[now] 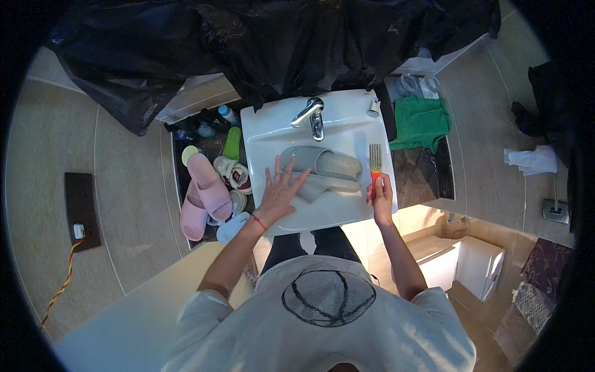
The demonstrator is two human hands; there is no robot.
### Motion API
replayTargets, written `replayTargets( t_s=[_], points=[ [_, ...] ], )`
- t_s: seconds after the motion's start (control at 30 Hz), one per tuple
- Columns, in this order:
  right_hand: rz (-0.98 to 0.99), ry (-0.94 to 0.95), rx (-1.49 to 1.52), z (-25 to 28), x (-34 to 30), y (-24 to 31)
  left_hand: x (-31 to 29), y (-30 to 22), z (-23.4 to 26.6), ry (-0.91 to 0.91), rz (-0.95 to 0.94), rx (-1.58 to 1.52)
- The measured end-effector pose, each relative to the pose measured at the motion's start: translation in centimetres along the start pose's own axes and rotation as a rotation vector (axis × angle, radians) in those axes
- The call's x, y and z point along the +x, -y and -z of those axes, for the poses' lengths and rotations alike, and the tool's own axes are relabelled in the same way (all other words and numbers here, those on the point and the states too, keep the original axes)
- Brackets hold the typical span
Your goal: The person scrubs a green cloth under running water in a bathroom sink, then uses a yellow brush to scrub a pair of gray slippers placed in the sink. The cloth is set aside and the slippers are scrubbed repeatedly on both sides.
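Note:
Two grey slippers lie in the white washbasin [263, 133]. The upper slipper [341, 165] has its dotted insole facing up, and the other slipper [316, 186] lies partly under it, on the near side. My left hand [277, 193] is spread with its fingers apart over the left end of the slippers; whether the fingertips touch them I cannot tell. At the basin's right side my right hand [382, 193] is closed around the red handle of a scrubbing brush [375, 159], its pale bristle end pointing away from me. A chrome faucet [315, 118] stands at the back of the basin.
Left of the basin, pink slippers [209, 186], a sneaker [232, 172], a green brush-like item [232, 144] and bottles crowd the dark counter. A green cloth [421, 123] lies right. Black plastic sheeting [279, 49] hangs behind. A wall socket [80, 211] with a cord is far left.

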State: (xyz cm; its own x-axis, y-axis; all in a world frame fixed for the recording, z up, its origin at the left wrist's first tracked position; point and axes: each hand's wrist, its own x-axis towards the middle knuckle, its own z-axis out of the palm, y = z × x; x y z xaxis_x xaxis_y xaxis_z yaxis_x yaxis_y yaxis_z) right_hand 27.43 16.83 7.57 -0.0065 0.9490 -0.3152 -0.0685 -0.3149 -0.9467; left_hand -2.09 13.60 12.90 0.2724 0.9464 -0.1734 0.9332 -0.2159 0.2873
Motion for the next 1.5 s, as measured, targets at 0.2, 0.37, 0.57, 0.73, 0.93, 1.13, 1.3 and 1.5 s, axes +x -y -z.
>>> replayTargets(
  t_s=[0.2, 0.37, 0.57, 0.73, 0.93, 1.13, 1.3, 1.5],
  points=[
    [-0.041, -0.035, 0.004, 1.0, -1.1, -0.7, 3.1, 4.1, -5.8, -0.069, -0.140, -0.016],
    [-0.035, -0.007, 0.012, 1.2, -0.7, -0.1, 6.0, 3.3, -7.2, -0.044, -0.077, -0.237],
    [-0.034, 0.054, -0.069, 2.1, -0.6, 1.0, 5.2, 6.2, -7.8, 0.463, -0.050, -0.658],
    [0.178, 0.245, -0.455, 5.4, 0.5, -2.0, 2.7, 2.7, -7.0, 0.164, 0.065, -0.243],
    [0.278, 0.267, -0.929, 5.1, 3.0, -1.0, 1.5, -0.4, -10.3, -0.018, 0.131, -0.326],
    [0.602, 0.396, -1.011, -5.1, 4.3, -5.8, 1.9, -1.2, -10.2, -0.120, 0.127, -0.399],
    [0.523, 0.330, -0.898, 2.9, 10.1, -7.7, 1.7, -0.4, -10.8, -0.125, 0.116, -0.402],
    [0.562, 0.321, -0.818, -3.1, 4.9, -6.8, 1.9, -0.8, -11.7, -0.186, 0.126, -0.390]
  ],
)
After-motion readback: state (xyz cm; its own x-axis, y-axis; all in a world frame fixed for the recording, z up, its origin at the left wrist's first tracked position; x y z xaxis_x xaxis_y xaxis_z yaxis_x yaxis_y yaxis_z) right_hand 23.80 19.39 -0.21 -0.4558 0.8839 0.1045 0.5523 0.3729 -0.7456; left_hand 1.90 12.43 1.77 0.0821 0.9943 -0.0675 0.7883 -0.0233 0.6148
